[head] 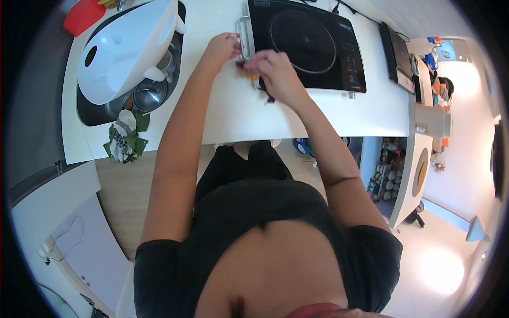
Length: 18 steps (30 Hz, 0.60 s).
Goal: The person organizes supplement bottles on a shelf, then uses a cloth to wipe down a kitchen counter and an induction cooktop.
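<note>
My left hand (223, 51) is over the white counter with its fingers curled beside a pale metal handle (247, 37) at the left edge of a black induction cooktop (304, 41). Whether those fingers grip anything cannot be made out. Just in front of the cooktop's near left corner is my right hand (280, 75), blurred, with its fingers bent. Under and beside its fingertips lie a small yellow-orange item (251, 75) and a small dark item (271, 98), both partly hidden. My hand covers whether it holds either one.
At left, a large white plastic basin (119, 51) is tilted over a dark sink (85, 113), with a glass lid (149, 95) and a grey mug (166, 65) beside it. A crumpled green and white cloth (126, 137) lies on the counter's front edge. A dark flat device (397, 59) stands at right.
</note>
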{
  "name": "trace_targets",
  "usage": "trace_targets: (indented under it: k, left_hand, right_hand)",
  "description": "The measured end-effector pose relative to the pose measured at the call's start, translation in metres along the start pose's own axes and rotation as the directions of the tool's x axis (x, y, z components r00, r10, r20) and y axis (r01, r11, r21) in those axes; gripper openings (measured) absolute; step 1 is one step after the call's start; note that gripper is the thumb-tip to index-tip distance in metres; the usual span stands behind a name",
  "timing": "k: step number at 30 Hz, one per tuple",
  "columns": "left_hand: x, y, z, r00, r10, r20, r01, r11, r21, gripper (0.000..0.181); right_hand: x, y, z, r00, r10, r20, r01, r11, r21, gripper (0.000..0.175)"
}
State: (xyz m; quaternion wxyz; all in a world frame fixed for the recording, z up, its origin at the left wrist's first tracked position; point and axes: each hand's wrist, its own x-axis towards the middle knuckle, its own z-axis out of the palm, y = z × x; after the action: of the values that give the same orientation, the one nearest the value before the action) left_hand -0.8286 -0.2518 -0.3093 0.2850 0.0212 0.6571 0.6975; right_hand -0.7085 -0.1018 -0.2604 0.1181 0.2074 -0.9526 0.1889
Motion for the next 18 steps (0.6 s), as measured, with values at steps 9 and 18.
trace_targets:
  k: [9, 18]
  left_hand:
    - [0.010, -0.002, 0.027, 0.997, 0.004, -0.076, 0.011, 0.981, 0.193, 0.027]
    - [0.006, 0.006, 0.029, 0.995, -0.014, -0.100, 0.047, 0.938, 0.343, 0.026]
  right_hand:
    - [-0.081, 0.001, -0.004, 0.998, -0.058, 0.023, 0.059, 0.997, -0.042, 0.027]
    - [-0.193, 0.097, -0.056, 0.967, 0.110, -0.229, -0.217, 0.826, -0.521, 0.013]
